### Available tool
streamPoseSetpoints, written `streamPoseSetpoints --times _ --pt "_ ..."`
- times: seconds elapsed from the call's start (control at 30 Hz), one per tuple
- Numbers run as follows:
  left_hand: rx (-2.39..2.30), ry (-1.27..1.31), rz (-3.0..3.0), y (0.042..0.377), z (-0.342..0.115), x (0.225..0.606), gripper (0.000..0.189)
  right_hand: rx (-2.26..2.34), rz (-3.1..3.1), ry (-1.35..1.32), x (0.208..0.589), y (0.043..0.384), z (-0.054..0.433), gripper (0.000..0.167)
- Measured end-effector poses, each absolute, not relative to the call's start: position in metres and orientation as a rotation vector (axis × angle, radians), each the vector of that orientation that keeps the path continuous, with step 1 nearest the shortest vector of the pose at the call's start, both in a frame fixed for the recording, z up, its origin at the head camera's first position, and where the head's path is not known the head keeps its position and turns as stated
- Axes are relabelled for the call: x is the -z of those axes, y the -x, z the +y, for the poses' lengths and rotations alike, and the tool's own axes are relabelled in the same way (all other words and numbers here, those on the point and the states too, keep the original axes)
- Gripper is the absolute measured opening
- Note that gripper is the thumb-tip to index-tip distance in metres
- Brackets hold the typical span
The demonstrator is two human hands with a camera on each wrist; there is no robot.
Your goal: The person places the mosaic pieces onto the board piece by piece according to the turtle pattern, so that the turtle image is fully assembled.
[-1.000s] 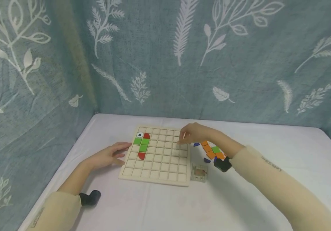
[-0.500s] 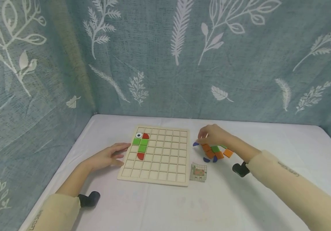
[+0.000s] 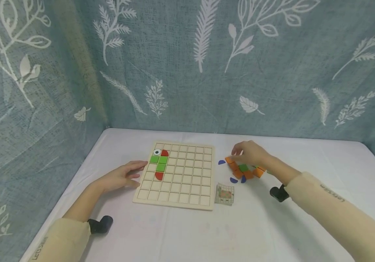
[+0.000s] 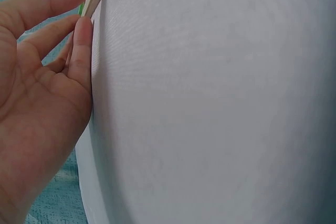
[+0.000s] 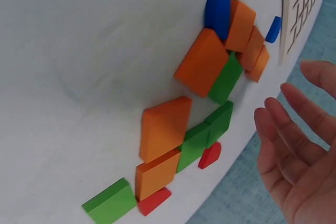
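Observation:
A pale wooden grid board [image 3: 187, 178] lies on the white table. Along its upper left sit a white eye tile [image 3: 156, 152], green square tiles [image 3: 160, 167] and two rounded red tiles [image 3: 159, 176]. My left hand [image 3: 122, 176] rests at the board's left edge; in the left wrist view its fingertips touch the rim [image 4: 94, 1]. Over the loose tiles right of the board is my right hand [image 3: 251, 153]. The right wrist view shows its fingers loosely bent with nothing between them, beside orange square tiles [image 5: 165, 128] and green tiles [image 5: 110, 201].
Rounded blue tiles [image 3: 234, 180] lie around the orange and green ones, and rounded red tiles [image 5: 210, 156] show in the right wrist view. A small printed card [image 3: 224, 194] lies against the board's right side. A patterned blue-green cloth [image 3: 174, 72] hangs behind the table.
My right hand has moved right, from above the board's right part to the loose tiles. My left hand has stayed at the board's left edge.

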State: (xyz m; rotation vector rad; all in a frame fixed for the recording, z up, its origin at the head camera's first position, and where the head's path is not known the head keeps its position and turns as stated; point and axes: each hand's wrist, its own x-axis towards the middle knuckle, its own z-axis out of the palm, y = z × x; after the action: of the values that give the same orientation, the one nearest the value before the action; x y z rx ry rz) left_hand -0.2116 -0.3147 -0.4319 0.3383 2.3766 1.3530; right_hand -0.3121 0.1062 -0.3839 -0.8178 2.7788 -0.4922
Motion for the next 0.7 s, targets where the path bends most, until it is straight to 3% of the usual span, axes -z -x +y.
streamPoseSetpoints --times 0.7 --pt "-1.343 -0.313 2.375 0.211 -0.316 0.432 0.075 0.441 2.879 0.534 0.388 0.328 0.149 0.024"
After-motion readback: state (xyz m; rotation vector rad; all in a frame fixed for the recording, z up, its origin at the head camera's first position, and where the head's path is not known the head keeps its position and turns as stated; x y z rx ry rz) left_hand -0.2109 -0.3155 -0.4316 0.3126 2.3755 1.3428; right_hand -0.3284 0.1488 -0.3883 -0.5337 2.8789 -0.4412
